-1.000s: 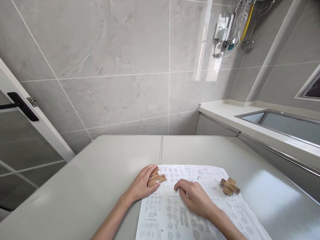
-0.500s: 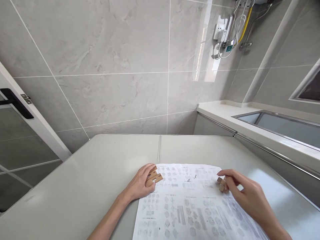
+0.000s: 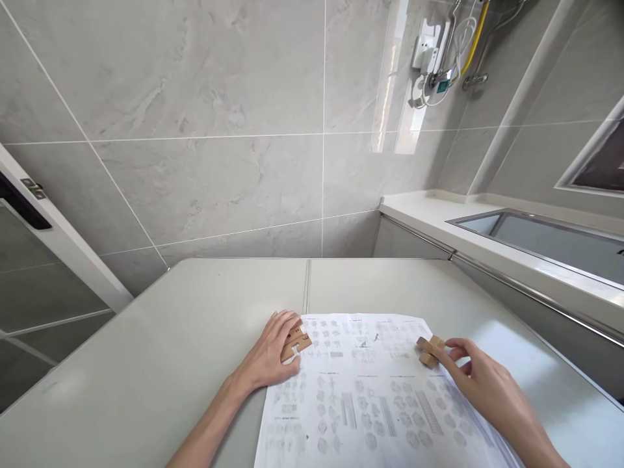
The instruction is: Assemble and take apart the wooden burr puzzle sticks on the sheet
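Head | left hand [image 3: 270,356] curled around wooden pieces [image 3: 299,342] | right hand [image 3: 487,377] pinching cluster [image 3: 429,351]

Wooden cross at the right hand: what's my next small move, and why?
Probably firm up the pinch of the right hand before any lift: its thumb reaches the wooden cross, but how securely it holds is unclear, while the left hand covers the flat wooden pieces.

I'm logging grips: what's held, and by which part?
The right hand holds the wooden cross by its right side; the left hand partly covers wooden pieces, grip unclear.
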Demonstrator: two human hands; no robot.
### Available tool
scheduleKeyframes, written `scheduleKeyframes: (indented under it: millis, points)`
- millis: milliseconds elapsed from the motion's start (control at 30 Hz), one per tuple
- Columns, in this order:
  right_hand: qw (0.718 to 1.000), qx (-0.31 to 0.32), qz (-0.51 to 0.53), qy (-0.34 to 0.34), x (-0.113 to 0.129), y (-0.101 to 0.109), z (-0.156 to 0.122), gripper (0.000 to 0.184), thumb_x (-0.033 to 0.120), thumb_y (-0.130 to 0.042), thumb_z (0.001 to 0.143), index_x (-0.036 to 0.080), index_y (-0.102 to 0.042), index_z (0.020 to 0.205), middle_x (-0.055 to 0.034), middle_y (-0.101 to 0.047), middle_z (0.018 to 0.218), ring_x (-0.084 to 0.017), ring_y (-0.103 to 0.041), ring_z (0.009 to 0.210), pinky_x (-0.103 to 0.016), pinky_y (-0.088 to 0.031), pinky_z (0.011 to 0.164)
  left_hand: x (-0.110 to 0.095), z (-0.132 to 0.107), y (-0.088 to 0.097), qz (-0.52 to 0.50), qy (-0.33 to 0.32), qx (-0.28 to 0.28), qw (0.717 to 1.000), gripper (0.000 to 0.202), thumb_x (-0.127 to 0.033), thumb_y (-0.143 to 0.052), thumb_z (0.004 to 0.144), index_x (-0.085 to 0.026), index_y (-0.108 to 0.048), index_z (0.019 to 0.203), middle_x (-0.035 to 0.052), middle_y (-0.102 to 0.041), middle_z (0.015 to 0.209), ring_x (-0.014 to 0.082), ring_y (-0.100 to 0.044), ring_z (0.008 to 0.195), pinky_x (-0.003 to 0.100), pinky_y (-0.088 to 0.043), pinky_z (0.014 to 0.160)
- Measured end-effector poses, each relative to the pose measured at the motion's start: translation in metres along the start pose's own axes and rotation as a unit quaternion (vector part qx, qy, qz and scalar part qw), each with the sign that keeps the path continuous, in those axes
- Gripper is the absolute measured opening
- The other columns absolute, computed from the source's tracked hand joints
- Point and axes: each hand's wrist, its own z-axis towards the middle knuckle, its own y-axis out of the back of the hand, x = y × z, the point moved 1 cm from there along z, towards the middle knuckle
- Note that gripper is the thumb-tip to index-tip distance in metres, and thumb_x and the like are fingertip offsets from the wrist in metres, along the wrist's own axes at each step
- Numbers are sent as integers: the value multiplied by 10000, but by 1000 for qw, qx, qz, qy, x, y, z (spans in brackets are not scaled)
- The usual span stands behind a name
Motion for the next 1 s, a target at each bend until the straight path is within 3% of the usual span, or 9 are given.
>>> scheduleKeyframes:
  millis: [133,300,400,467,533,633,733,900,1000]
  points:
    - [999,15,-25,-30,6,2,0,480,752,-541,883,311,-722,938,-76,-832,949,-345,-768,825,-371,-501,556,-11,-1,2,-32,-4,-15,999,821,-258,-730,872,-300,-422,1632,84,-389,1727,421,-238,1639,666,-218,1350]
    - [991,20,130,26,37,-6,-13,434,701,-577,927,289,-714,915,-50,-816,854,-263,-728,684,-370,-556,635,-40,4,-3,-106,11,-19,994,612,-338,-652,1002,-349,-481,1590,71,-523,1626,357,-446,1527,562,-452,1248]
    - [956,80,271,73,73,-19,-24,471,722,-592,969,263,-693,942,-58,-789,842,-228,-680,661,-337,-523,600,-62,14,-17,-171,42,3,984,504,-433,-621,1052,-346,-526,1540,76,-599,1552,315,-574,1418,505,-518,1183]
    - [926,131,338,105,100,-29,-29,504,741,-633,959,240,-689,940,-70,-763,830,-222,-663,659,-330,-512,575,-74,22,-28,-219,58,16,974,594,-520,-597,1069,-323,-443,1608,106,-647,1501,310,-616,1376,514,-500,1186]
    - [902,163,380,125,123,-41,-31,511,738,-670,954,228,-689,939,-60,-729,781,-220,-654,658,-337,-523,598,-82,31,-37,-377,91,44,921,672,-593,-630,1043,-300,-444,1618,127,-673,1460,330,-612,1378,538,-447,1210]
    - [856,198,459,133,146,-59,-29,526,749,-718,921,226,-667,916,-42,-710,762,-218,-655,691,-342,-533,644,-87,41,-42,-448,94,48,888,613,-710,-575,1024,-224,-685,1382,127,-760,1206,340,-694,1193,521,-524,1095]
    - [835,225,485,128,157,-76,-27,552,768,-736,892,222,-657,914,-27,-700,754,-207,-646,686,-363,-550,710,-87,44,-41,-481,93,23,872,585,-715,-546,1030,-203,-758,1217,118,-777,1077,326,-731,1055,505,-558,1028]
    - [786,313,523,102,160,-91,-36,560,724,-856,803,219,-616,838,-5,-661,730,-193,-646,672,-343,-560,673,-86,40,-39,-536,110,-13,837,629,-647,-661,994,-224,-612,1457,169,-740,1378,359,-707,1259,514,-535,1095]
    - [753,366,541,84,159,-93,-41,516,669,-856,846,207,-672,984,7,-657,761,-157,-619,651,-299,-534,640,-85,37,-40,-558,108,-11,823,763,-676,-728,941,-223,-539,1525,219,-680,1483,392,-693,1310,534,-544,1086]
